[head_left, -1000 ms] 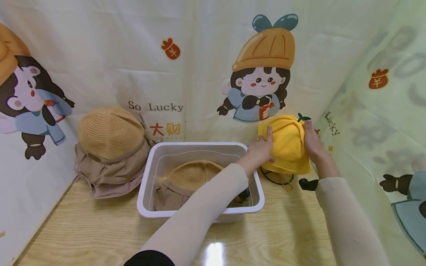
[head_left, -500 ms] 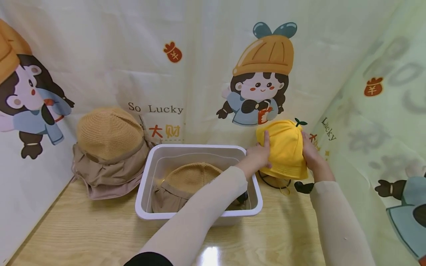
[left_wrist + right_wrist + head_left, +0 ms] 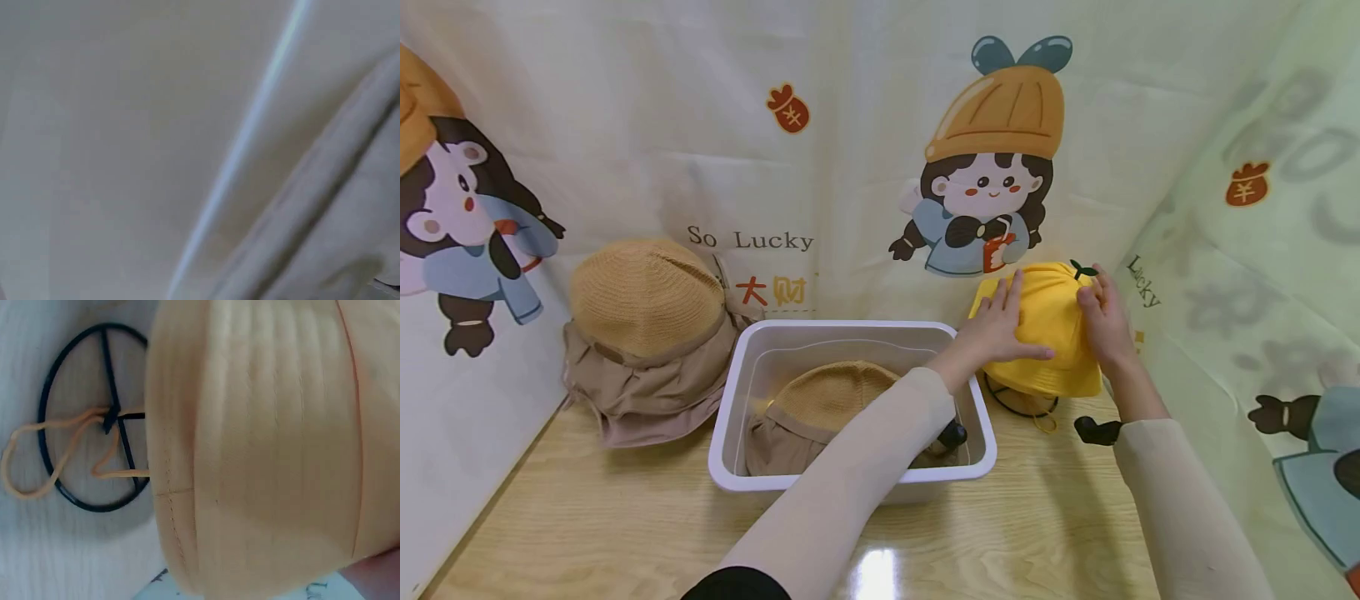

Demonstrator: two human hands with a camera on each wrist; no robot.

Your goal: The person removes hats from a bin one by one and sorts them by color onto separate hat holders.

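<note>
A yellow bucket hat with a green sprout on top sits over a black wire stand at the right. My left hand lies spread on its left front, fingers pointing up and thumb stretched across the fabric. Against the right side, near the sprout, rests my right hand, its thumb toward the front. The right wrist view shows the stitched brim up close, with a cord looped over the round base. In the left wrist view only blurred pale surfaces show; the hand is out of sight there.
A white plastic bin stands in the middle, with a straw-and-brown cloth hat inside. My left forearm crosses over it. Another straw sun hat with a brown brim sits at the left. A printed curtain hangs behind the wooden table.
My left hand has shifted from the hat's left edge to spread over its front, thumb now stretched out. My right hand has moved up toward the sprout. The hat stays on the stand.
</note>
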